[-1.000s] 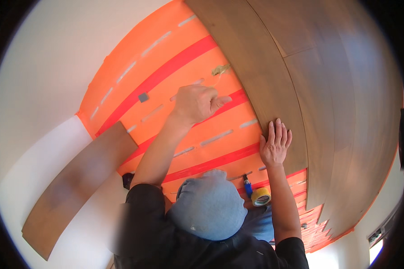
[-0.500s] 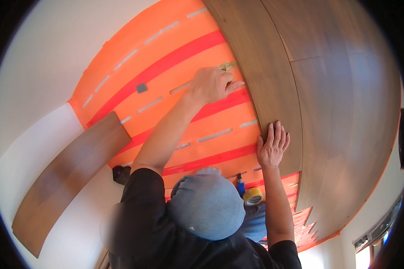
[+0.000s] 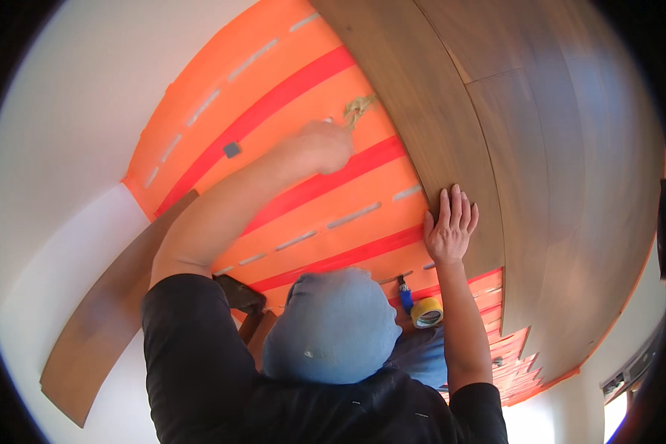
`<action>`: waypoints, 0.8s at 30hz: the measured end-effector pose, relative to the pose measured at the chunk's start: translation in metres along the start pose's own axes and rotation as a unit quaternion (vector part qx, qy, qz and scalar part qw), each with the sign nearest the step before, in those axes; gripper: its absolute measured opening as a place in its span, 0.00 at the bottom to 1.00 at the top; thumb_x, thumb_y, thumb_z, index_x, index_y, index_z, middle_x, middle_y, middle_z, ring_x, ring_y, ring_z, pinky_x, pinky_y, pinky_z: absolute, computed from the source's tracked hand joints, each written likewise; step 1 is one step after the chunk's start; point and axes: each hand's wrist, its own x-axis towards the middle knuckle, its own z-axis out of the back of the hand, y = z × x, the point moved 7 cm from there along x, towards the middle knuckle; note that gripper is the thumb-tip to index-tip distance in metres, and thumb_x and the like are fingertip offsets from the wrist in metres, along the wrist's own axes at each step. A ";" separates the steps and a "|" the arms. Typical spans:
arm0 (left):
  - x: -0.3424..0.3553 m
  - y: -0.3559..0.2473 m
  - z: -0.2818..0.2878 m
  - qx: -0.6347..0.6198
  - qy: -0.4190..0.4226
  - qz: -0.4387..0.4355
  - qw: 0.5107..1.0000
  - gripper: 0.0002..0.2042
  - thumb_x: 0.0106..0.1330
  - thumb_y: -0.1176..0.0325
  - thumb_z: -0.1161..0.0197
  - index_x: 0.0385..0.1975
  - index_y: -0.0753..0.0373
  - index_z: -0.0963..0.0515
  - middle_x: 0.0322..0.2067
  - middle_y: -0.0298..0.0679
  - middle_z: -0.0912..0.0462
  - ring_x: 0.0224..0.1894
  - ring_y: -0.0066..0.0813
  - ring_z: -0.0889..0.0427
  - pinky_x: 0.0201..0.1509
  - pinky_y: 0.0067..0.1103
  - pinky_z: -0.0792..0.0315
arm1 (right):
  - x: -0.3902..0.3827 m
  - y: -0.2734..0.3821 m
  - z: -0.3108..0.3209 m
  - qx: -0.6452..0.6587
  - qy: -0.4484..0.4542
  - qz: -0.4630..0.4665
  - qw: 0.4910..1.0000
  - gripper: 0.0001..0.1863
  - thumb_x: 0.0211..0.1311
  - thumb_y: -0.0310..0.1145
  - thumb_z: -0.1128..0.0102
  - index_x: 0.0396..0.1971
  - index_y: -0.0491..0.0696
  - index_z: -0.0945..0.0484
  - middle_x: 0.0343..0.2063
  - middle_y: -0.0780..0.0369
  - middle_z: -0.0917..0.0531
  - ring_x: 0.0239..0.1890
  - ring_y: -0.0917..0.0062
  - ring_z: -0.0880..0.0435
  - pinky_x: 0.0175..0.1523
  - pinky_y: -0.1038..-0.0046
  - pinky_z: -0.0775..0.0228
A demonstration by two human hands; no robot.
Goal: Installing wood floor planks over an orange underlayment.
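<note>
Pressing flat with fingers spread, the right hand (image 3: 450, 226) rests on the edge of the long dark-brown wooden floor plank (image 3: 429, 126), the outermost one laid beside the bright orange underlay sheet with red stripes (image 3: 288, 148). The left hand (image 3: 320, 146) is curled shut around a small tan crumpled scrap (image 3: 357, 109), which sits on the underlay just beside that plank's edge. The scrap looks light, soft and easily pinched anywhere. The plank looks stiff, smooth and fairly heavy, best gripped along its exposed long edge. A loose brown wooden board (image 3: 111, 311) lies well apart to the left on the pale floor, and a yellow tape roll (image 3: 426, 312) sits near the knees. Open underlay stretches ahead.
</note>
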 end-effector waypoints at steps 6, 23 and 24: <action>-0.011 -0.022 -0.013 -0.096 -0.034 0.005 0.995 0.22 0.80 0.55 0.55 0.36 0.68 0.19 0.39 0.54 0.15 0.46 0.53 0.17 0.53 0.48 0.26 | 0.002 0.001 0.000 0.008 -0.006 -0.012 1.000 0.33 0.64 0.48 0.37 0.68 0.53 0.30 0.72 0.62 0.35 0.72 0.67 0.37 0.77 0.54 0.55; 0.002 -0.104 -0.121 -0.236 -0.088 -0.028 0.967 0.24 0.80 0.50 0.51 0.57 0.66 0.21 0.24 0.35 0.22 0.26 0.23 0.24 0.29 0.25 0.31 | -0.073 -0.052 0.036 -0.018 -0.064 -0.172 0.983 0.24 0.67 0.42 0.47 0.60 0.49 0.24 0.67 0.57 0.29 0.68 0.62 0.31 0.75 0.54 0.47; -0.018 -0.109 -0.125 -0.244 -0.091 -0.050 0.964 0.23 0.79 0.51 0.49 0.58 0.65 0.22 0.25 0.35 0.24 0.27 0.22 0.25 0.31 0.25 0.31 | -0.087 -0.063 0.076 0.035 -0.115 -0.190 0.974 0.22 0.65 0.40 0.44 0.56 0.48 0.22 0.63 0.57 0.26 0.64 0.62 0.27 0.72 0.55 0.43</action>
